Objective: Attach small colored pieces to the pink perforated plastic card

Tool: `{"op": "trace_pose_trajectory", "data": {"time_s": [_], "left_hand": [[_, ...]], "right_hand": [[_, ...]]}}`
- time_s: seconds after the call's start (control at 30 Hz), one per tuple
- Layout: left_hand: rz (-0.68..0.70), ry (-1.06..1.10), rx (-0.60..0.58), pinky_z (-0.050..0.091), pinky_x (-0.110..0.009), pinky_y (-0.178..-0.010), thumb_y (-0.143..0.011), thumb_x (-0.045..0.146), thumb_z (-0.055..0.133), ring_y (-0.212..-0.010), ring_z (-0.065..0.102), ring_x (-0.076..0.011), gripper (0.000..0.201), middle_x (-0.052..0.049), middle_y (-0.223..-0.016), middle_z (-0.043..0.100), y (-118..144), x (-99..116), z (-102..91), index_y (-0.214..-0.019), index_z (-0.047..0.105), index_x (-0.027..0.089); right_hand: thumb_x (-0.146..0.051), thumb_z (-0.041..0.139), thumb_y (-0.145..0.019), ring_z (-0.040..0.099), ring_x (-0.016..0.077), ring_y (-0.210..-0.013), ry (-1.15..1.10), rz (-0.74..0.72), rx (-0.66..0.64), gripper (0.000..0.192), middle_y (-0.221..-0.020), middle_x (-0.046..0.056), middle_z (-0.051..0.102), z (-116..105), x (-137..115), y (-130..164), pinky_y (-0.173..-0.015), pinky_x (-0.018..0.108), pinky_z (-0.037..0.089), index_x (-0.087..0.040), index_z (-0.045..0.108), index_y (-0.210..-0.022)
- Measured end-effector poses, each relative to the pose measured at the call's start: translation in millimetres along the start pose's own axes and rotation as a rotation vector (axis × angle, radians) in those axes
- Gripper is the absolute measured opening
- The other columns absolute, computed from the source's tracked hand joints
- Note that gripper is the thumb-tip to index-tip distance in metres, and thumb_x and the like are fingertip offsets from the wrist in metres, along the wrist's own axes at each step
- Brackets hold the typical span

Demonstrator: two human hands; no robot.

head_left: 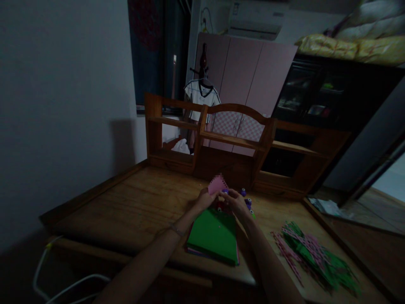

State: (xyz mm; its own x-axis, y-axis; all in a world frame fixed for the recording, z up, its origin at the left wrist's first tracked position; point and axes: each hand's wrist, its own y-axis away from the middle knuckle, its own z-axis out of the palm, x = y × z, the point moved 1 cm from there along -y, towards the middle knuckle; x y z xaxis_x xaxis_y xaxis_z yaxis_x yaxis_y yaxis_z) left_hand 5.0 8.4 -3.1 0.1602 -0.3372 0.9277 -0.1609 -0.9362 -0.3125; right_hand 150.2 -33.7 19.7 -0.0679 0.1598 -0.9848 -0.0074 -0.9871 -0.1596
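My left hand [205, 198] and my right hand [236, 201] meet over the middle of a wooden desk [139, 202]. Together they hold a small pink piece of paper [217, 185] with a wavy cut edge, raised above the desk. Just under the hands lies a stack of coloured paper sheets [215, 234] with a green sheet on top. Several small purple craft punches [245, 198] stand right behind my right hand. Whether the right fingers also grip a punch is unclear in the dim light.
A heap of green and pink paper strips [311, 251] lies on the desk's right side. A wooden shelf unit [234, 139] stands along the desk's back edge. A white chair frame [63, 278] shows at lower left. Pink wardrobes and a dark cabinet stand behind.
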Motion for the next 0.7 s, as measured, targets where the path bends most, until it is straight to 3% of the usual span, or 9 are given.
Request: {"op": "trace_pose_trajectory", "data": {"time_s": [0.3,0.5,0.7], "left_hand": [[0.001,0.025,0.115,0.044,-0.022,-0.057,-0.074,0.054,0.055,-0.064,0.061,-0.0158,0.043,-0.006,-0.07,0.066,-7.0,-4.9,-5.0,-0.078,0.067,0.013],[-0.038,0.017,0.119,0.041,-0.02,-0.052,-0.072,0.058,0.055,-0.06,0.059,-0.0139,0.045,-0.005,-0.067,0.065,-6.0,-5.8,-6.6,-0.075,0.066,0.014],[-0.06,0.058,0.13,0.04,-0.019,-0.048,-0.071,0.058,0.055,-0.054,0.057,-0.0125,0.046,-0.005,-0.064,0.063,-4.6,-4.2,-5.9,-0.074,0.065,0.013]], "right_hand": [[-0.044,0.076,-0.06,0.047,0.0097,-0.047,-0.02,0.041,-0.004,0.038,-0.059,-0.001,0.055,-0.7,9.7,-5.4,-0.043,0.02,0.036,-0.016,0.065,-0.083],[-0.049,0.065,-0.073,0.057,0.0142,-0.059,-0.374,0.11,-0.02,0.034,-0.074,0.006,0.064,-5.6,3.1,-8.0,-0.054,0.025,0.049,-0.016,0.064,-0.084],[-0.043,0.053,-0.085,0.057,0.0096,-0.057,-0.58,0.196,-0.083,0.03,-0.083,0.007,0.066,-17.9,-2.3,-6.5,-0.056,0.019,0.05,-0.015,0.063,-0.09]]}}
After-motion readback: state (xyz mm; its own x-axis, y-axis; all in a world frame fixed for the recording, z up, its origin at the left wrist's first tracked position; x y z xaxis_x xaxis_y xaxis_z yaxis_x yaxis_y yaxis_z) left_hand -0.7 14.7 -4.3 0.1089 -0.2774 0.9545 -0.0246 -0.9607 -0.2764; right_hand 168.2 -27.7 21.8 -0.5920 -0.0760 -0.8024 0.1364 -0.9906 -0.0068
